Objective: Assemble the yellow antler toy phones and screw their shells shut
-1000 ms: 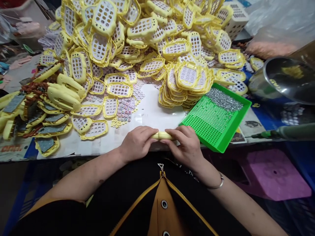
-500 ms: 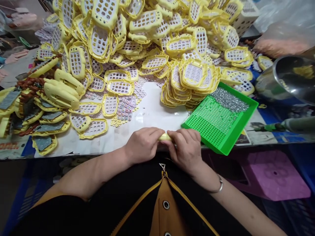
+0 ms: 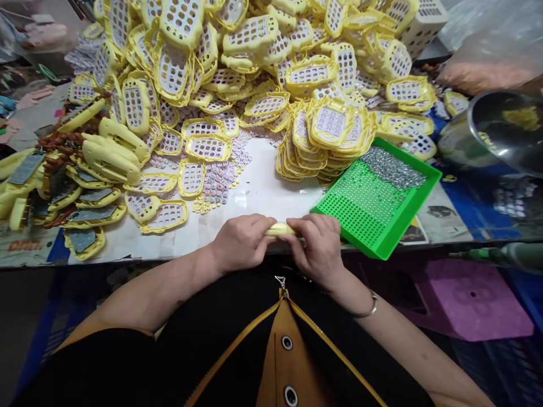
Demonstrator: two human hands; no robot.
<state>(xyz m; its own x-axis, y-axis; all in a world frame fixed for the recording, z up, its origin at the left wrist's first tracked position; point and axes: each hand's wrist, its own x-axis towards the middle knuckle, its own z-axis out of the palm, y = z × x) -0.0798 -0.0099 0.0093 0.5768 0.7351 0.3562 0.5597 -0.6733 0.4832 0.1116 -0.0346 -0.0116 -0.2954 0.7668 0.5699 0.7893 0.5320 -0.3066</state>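
Note:
Near the table's front edge, my left hand (image 3: 242, 240) and my right hand (image 3: 317, 242) pinch a yellow plastic casing (image 3: 280, 229) from its two ends. Only its pale yellow edge shows between the fingers; the rest is covered. Beyond the hands stands a stack of yellow casings (image 3: 333, 123) with white, holed panels. Small printed key pieces (image 3: 216, 182) and tiny yellow pieces (image 3: 206, 204) lie on the white surface to the left. Just right of my right hand is a green perforated tray (image 3: 360, 226) holding small silver screws (image 3: 392, 168).
A big heap of yellow casings (image 3: 250, 35) fills the back. Assembled yellow casings with brown cords (image 3: 114, 158) are piled at left. A metal bowl (image 3: 470, 127) stands at right, above a green-tipped power screwdriver (image 3: 504, 255). A purple stool (image 3: 479, 302) is below the table.
Both hands have shifted slightly left and up, still gripping the casing. More of its yellow edge shows between the fingers. The whole view has shifted a little.

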